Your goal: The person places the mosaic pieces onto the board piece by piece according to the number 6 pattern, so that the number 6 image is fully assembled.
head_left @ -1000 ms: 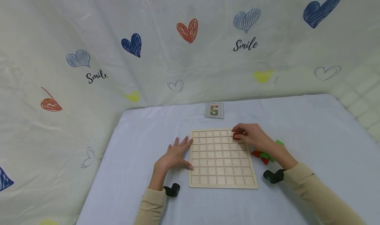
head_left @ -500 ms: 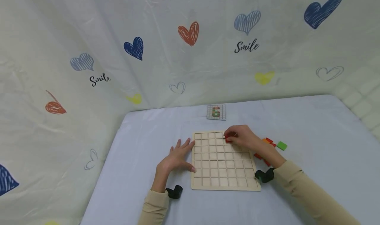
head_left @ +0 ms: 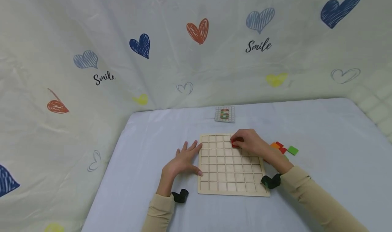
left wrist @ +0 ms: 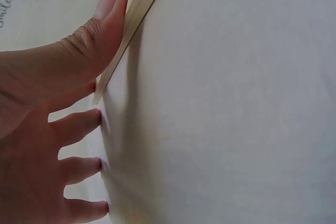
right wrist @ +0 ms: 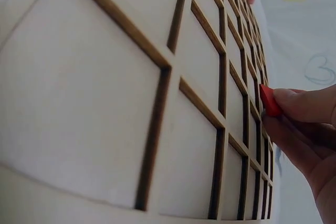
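A square wooden grid board (head_left: 229,188) lies on the white-covered table. Over its far part my right hand (head_left: 249,142) pinches a red piece (head_left: 235,143) between thumb and fingers; the right wrist view shows the red piece (right wrist: 270,102) tilted at the grid, though whether it touches is hard to tell. My left hand (head_left: 180,162) has its fingers spread at the board's left edge, the thumb on the rim. In the left wrist view, the left thumb (left wrist: 97,35) lies against the board's side (left wrist: 139,11) and other fingertips rest on the cloth.
Loose red, orange and green pieces, among them a green one (head_left: 293,150), lie right of the board, partly behind my right forearm. A small card with a coloured grid pattern (head_left: 225,114) lies beyond the board. Behind the table (head_left: 147,136) hangs a heart-printed cloth (head_left: 165,68).
My right hand, with the red piece, has moved left along the board's far part, then stayed nearly still. More loose pieces show beside the forearm. My left hand keeps its place at the board.
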### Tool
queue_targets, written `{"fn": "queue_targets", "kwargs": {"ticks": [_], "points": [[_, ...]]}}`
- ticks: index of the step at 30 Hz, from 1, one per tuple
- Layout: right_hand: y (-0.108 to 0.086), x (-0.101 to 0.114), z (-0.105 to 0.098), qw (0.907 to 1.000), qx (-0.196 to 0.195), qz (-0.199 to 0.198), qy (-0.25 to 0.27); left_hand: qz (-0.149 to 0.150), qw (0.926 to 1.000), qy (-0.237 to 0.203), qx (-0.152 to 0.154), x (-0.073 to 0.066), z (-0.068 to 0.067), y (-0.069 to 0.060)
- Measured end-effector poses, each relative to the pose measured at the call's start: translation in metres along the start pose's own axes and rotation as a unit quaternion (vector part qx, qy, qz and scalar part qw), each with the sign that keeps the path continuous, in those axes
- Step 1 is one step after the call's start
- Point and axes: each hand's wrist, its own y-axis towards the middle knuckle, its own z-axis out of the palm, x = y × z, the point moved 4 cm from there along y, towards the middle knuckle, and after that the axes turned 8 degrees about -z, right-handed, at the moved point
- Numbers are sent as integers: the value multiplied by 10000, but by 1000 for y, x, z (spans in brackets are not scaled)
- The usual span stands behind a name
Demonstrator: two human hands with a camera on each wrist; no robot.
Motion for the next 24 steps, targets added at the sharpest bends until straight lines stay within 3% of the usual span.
{"fn": "queue_targets", "kwargs": {"ticks": [4, 11, 24], "points": [[2, 3, -1, 9998, -66, -90, -135, -2, 10000, -10, -10, -2, -3, 1], [2, 5, 1, 9995, -16, 115, -279, 32, 10000, -32, -3, -2, -3, 1], [1, 6, 6, 9998, 56, 119, -158, -2, 10000, -92, -26, 1, 0, -1]]}}
